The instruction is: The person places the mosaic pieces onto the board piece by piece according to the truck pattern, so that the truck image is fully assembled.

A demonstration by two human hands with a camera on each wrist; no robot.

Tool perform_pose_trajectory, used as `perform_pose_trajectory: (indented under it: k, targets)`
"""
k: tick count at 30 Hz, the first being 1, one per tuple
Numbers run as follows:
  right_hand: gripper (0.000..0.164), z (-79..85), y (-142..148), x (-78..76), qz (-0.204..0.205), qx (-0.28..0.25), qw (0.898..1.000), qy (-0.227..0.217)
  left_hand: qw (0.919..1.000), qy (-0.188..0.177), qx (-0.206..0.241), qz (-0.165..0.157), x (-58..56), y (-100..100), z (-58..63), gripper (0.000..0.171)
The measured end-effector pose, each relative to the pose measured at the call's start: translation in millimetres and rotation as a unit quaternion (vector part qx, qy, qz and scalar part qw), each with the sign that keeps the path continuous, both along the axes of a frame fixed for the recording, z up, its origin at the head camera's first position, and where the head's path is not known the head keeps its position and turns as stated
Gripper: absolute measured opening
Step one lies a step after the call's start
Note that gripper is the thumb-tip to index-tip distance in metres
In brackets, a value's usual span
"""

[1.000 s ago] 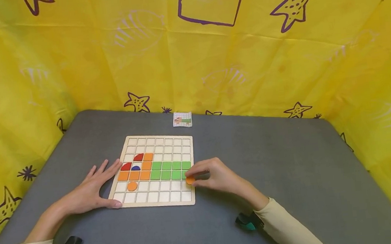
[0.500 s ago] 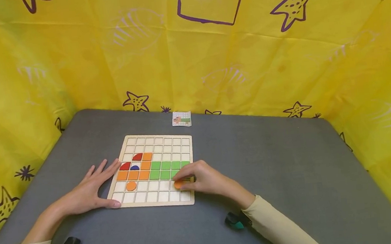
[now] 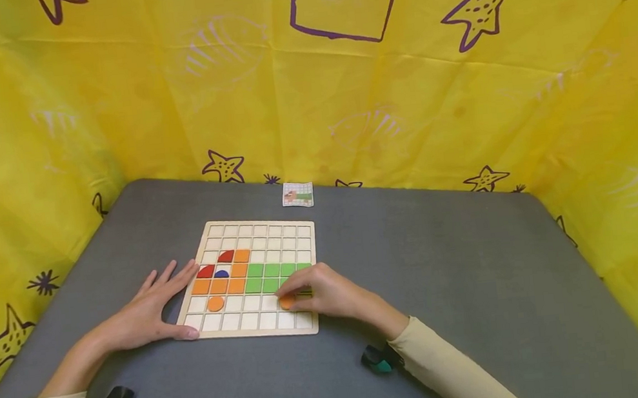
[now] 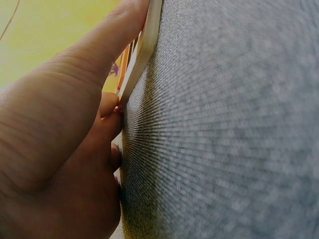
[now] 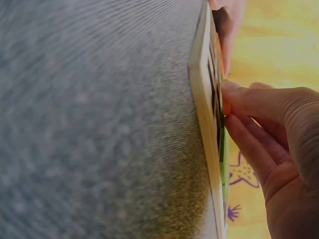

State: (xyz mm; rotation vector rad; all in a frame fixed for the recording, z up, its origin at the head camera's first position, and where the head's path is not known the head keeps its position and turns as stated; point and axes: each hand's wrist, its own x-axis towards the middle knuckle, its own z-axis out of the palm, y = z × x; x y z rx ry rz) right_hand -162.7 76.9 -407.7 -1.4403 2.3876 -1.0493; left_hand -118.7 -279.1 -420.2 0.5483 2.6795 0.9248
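A wooden grid board (image 3: pixel 251 334) lies on the grey table. Along its left edge rests my left hand (image 3: pixel 147 312), fingers spread, with the thumb at the near left corner. My right hand (image 3: pixel 329 294) pinches an orange round tile (image 3: pixel 286 302) over the row just below the green square tiles (image 3: pixel 262 277), toward the board's right side. In the right wrist view the orange tile (image 5: pixel 226 105) sits between thumb and fingertips, right at the board's surface. Another orange round tile (image 3: pixel 216 304) lies in the same row at left. Orange squares (image 3: pixel 218 286), red quarter pieces (image 3: pixel 226 257) and a blue half-round (image 3: pixel 221 275) fill other cells.
A small picture card (image 3: pixel 298 195) with a coloured grid pattern lies behind the board, near the table's back edge. Yellow printed cloth (image 3: pixel 400 86) hangs around the back and sides of the table (image 3: pixel 450 276).
My right hand has moved left from the board's right edge, carrying the orange round tile inward along the row below the green squares. My left hand has stayed in place.
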Motion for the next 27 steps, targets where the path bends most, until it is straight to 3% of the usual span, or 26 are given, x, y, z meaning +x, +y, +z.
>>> perform_pose_trajectory:
  k: [22, 27]
  targets:
    - [0.022, -2.9, 1, 1.2, -0.001, -0.009, 1.000, 0.024, 1.0000, -0.005, 0.001, -0.003, -0.6, 1, 1.0, 0.118]
    - [0.024, 2.3, 11, 2.3, -0.026, -0.005, 1.000, 0.013, 0.9999, -0.002, 0.006, -0.013, 0.5, 1, -0.3, 0.117]
